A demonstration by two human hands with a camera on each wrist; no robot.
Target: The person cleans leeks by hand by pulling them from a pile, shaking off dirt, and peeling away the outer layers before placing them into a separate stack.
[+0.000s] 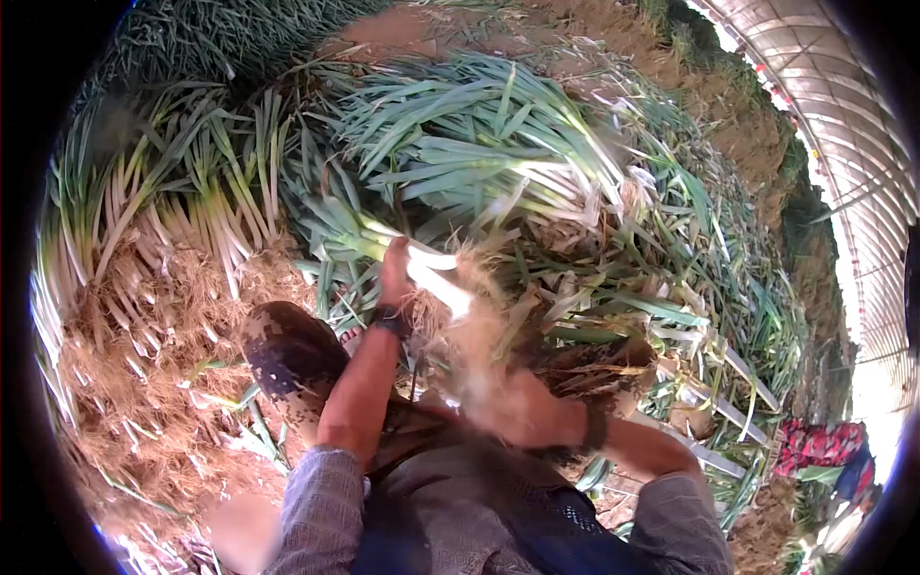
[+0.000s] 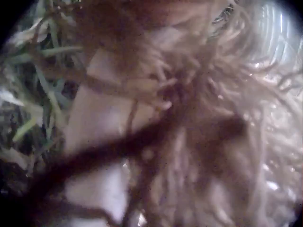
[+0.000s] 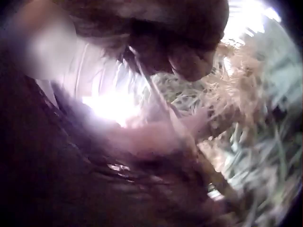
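Note:
In the head view the left hand (image 1: 395, 280) grips green onions (image 1: 431, 273) by their white stalks, with the leaves toward the upper left and the shaggy roots (image 1: 479, 297) toward the right. The right hand (image 1: 513, 407), blurred, is below the roots, close to the person's lap. Pale stalks (image 2: 99, 123) and tangled roots (image 2: 189, 142) fill the left wrist view. Curled fingers (image 3: 189, 61) of the right hand pinch a thin, dry strip (image 3: 163, 101) in the right wrist view.
A pile of green onions (image 1: 479, 144) lies ahead. More stand in a row (image 1: 220, 211) at the left, beside a heap of roots (image 1: 144, 355). Loose leaves (image 1: 728, 287) cover the ground at the right. A red patterned cloth (image 1: 819, 446) lies at the lower right.

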